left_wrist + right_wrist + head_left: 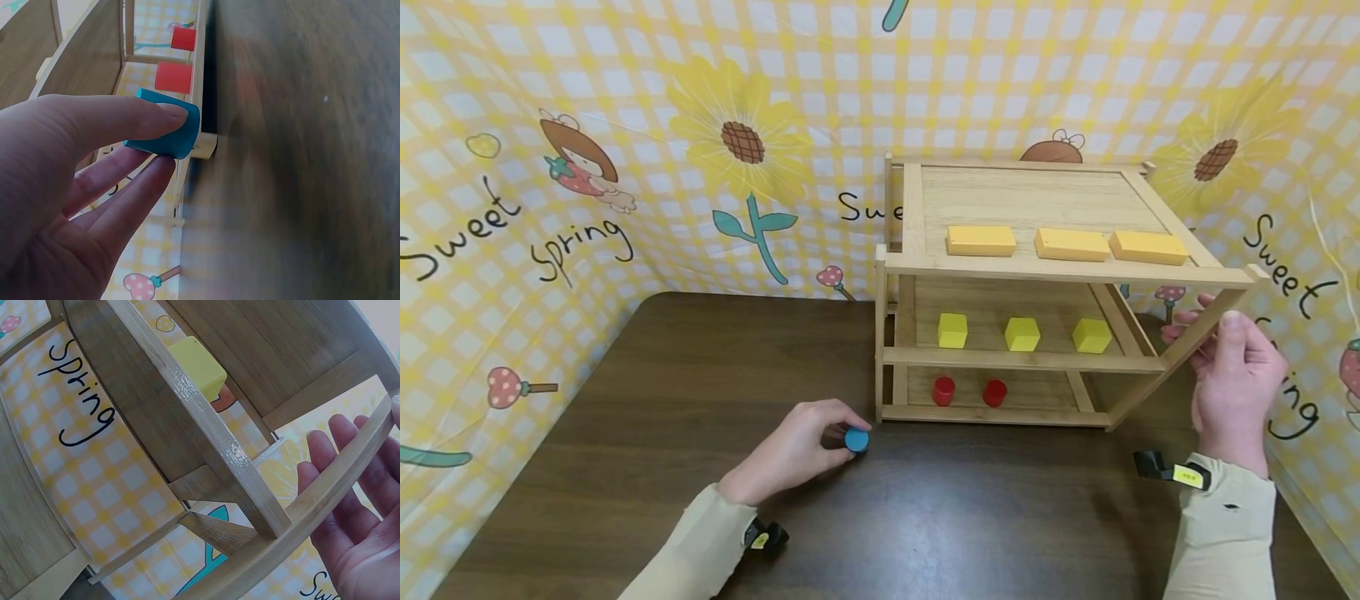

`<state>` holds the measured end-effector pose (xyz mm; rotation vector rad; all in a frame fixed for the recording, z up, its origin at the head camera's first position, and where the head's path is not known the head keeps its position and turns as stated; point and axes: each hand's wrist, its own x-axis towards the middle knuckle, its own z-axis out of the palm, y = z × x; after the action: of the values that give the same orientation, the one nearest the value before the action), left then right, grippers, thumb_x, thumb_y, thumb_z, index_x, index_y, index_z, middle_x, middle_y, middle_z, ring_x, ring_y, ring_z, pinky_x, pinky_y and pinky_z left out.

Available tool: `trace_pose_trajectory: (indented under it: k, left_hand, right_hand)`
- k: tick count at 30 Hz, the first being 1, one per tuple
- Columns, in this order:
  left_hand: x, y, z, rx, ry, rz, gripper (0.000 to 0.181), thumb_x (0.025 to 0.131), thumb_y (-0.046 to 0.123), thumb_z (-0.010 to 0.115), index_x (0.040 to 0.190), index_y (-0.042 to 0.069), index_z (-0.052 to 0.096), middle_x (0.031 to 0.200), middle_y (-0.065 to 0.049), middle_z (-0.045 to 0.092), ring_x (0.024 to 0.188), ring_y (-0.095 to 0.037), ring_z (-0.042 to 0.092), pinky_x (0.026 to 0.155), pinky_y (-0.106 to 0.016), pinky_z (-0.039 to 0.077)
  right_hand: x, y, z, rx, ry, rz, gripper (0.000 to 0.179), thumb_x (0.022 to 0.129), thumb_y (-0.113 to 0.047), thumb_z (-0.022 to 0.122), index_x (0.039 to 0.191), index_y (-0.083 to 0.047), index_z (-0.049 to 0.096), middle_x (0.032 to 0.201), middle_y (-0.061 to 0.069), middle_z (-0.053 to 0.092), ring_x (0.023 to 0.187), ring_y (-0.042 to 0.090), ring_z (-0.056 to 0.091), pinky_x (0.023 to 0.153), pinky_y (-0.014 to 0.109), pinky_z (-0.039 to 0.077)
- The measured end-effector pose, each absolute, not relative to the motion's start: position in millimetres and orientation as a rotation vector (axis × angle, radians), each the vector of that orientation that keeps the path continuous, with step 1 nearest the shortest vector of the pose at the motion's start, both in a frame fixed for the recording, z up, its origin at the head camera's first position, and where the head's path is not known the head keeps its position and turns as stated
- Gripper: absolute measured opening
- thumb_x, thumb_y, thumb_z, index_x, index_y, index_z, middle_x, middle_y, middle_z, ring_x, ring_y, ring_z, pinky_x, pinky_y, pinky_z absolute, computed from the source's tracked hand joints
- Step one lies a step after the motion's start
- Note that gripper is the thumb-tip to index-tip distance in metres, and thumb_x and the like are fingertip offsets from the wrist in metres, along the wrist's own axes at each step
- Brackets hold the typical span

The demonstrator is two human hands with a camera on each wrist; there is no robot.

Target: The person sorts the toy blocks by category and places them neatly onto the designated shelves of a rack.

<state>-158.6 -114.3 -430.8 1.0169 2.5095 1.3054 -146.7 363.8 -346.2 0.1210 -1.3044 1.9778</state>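
My left hand (793,446) pinches a blue cylinder block (857,440) between thumb and fingers, just above or at the table by the rack's front left corner. In the left wrist view the blue cylinder lies tilted across the fingertips. A three-level wooden rack (1060,273) stands to the right. My right hand (1236,379) holds its front right post (1180,352), thumb in front and fingers behind. Two red cylinders (995,393) sit on the bottom level, left and middle. Three yellow cubes (1022,334) line the middle shelf. Three orange-yellow rectangular blocks (1071,245) lie along the top.
The dark wooden table (737,358) extends left of the rack and in front of it. A yellow checked cloth (820,100) with flowers and lettering hangs behind and along both sides, close to the right hand.
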Motion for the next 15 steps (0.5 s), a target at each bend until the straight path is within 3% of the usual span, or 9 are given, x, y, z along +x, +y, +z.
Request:
trace_pose_trajectory:
  k: [15]
  left_hand:
    - [-152,-87,-437,1.072,2.442,1.223,0.031,0.085,-0.003,0.081,0.114,0.005,0.074,0.110,0.004,0.068,0.097,-0.006,0.068,0.085,-0.024,0.056]
  right_hand:
    - [-147,363,-346,0.127,-1.293,1.982,0.046,0.102,-0.017,0.065,0.120,0.025,0.057,0.090,0.025,0.070,0.072,0.030,0.072,0.072,0.034,0.062]
